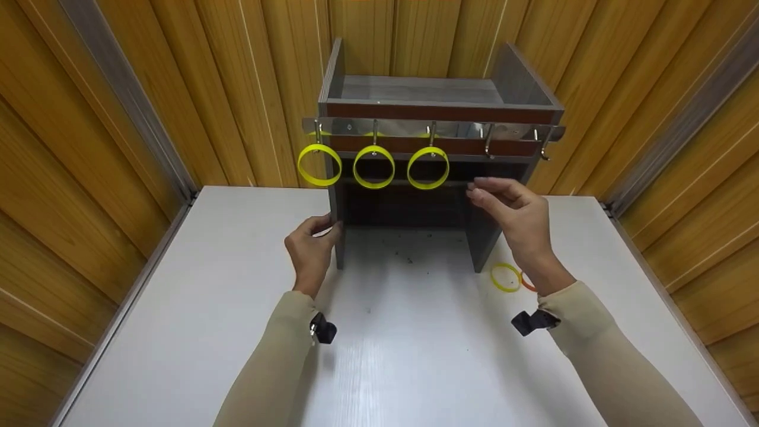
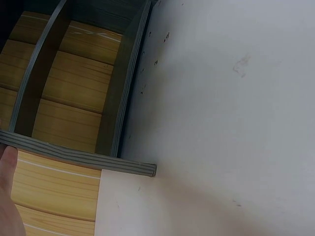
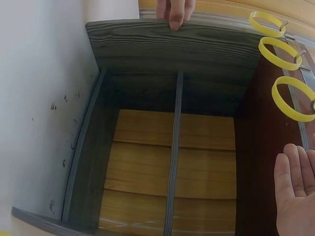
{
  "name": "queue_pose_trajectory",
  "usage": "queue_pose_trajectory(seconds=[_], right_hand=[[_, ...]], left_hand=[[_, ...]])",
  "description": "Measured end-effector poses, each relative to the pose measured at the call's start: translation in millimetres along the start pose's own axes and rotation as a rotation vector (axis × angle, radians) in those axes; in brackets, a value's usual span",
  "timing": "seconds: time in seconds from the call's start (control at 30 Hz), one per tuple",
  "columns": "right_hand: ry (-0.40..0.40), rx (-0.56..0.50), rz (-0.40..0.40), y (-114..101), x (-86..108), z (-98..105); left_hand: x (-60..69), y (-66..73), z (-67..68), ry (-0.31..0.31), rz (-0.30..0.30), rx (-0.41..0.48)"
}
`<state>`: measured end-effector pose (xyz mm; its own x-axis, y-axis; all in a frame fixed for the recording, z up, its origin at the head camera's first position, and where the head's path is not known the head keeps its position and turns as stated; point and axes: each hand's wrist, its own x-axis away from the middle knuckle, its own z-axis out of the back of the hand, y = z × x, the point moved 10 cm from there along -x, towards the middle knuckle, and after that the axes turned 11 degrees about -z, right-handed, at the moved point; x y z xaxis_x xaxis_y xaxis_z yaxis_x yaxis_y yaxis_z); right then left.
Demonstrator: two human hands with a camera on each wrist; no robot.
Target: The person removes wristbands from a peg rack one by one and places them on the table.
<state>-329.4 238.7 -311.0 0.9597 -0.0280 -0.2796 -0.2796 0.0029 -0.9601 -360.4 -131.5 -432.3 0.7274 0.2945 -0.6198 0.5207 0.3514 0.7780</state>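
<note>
1. Yellow is shown by three round, thin-walled rings (image 1: 373,185), smooth and bright, hung in a row across the upper middle of the head frame.
2. Each is carried by its own bent metal hook (image 1: 375,131) on a shiny rail (image 1: 403,127); two further hooks (image 1: 488,144) are placed toward the rail's right end.
3. The rail is set across the front of a grey wood-grain rack (image 1: 483,237), where reddish-brown strips (image 1: 439,112) are also seen.
4. The rack's left side panel (image 1: 340,252) is pinched between thumb and fingers by the left hand (image 1: 309,249), left of centre.
5. The right hand (image 1: 525,222) is raised right of centre, below the hooks; in the right wrist view its fingers are seen extended, side by side, with the palm exposed.
6. On the white desk (image 1: 403,338), right of centre and lower, a loose yellow ring (image 1: 504,264) is laid near the rack's right foot. Just beside it an orange ring (image 1: 526,283) is partly hidden by the right wrist.
</note>
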Motion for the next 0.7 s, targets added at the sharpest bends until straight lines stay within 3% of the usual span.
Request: queue_pose_trajectory(seconds=[0.7], right_hand=[[-0.017, 0.020, -0.010, -2, -18.6, -33]], left_hand=[[0.9, -2.4, 0.1, 0.004, 0.033, -0.003]])
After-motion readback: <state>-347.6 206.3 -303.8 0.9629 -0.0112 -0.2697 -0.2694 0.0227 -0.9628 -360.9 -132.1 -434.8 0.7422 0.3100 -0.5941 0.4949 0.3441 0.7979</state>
